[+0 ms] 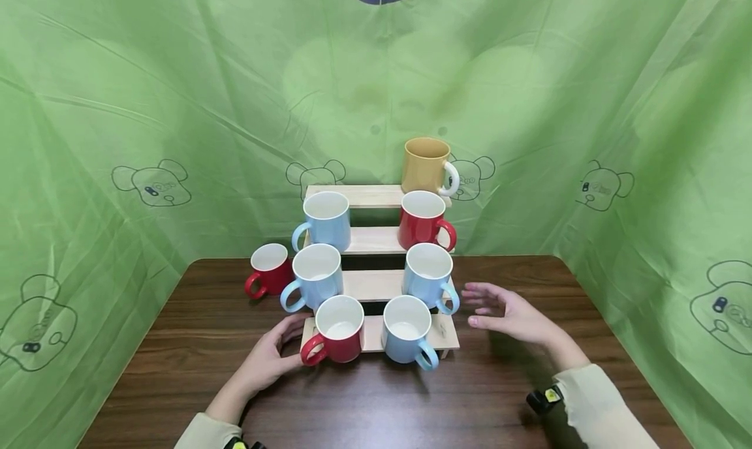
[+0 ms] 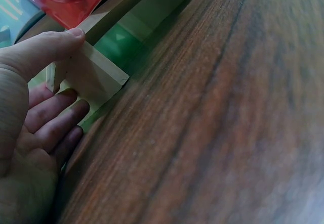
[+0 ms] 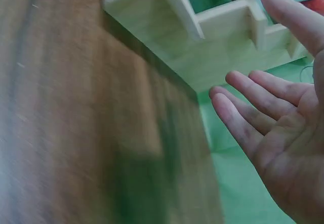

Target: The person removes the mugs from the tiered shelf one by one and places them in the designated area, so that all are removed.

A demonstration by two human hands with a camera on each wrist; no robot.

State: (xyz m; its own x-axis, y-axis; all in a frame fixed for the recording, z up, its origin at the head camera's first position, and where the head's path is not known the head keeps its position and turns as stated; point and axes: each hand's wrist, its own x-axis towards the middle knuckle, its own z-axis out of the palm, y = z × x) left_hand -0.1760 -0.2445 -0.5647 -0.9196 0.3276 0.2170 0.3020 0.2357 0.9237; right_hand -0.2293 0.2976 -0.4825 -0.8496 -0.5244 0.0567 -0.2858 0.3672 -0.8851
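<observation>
A tiered wooden rack [image 1: 376,285] bears several mugs. My left hand [image 1: 267,364] is at the left end of its lowest step, just beside a red mug [image 1: 341,331]. In the left wrist view, the thumb lies at the step's front corner and the fingers curl round the side panel [image 2: 93,77], the index fingertip partly hidden behind the board. Off the rack's right side, my right hand [image 1: 508,312] holds nothing, its fingers extended. Nearest to it stands a light blue mug [image 1: 427,276] on the second step; another light blue mug [image 1: 405,328] sits on the lowest step.
On the left of the rack are two more light blue mugs, the upper [image 1: 327,220] above the lower [image 1: 317,276]. A red mug [image 1: 422,220] and a tan mug [image 1: 425,165] occupy the upper right. Another red mug [image 1: 271,271] stands on the dark wooden table [image 1: 194,318]. Green cloth [image 1: 235,109] surrounds it.
</observation>
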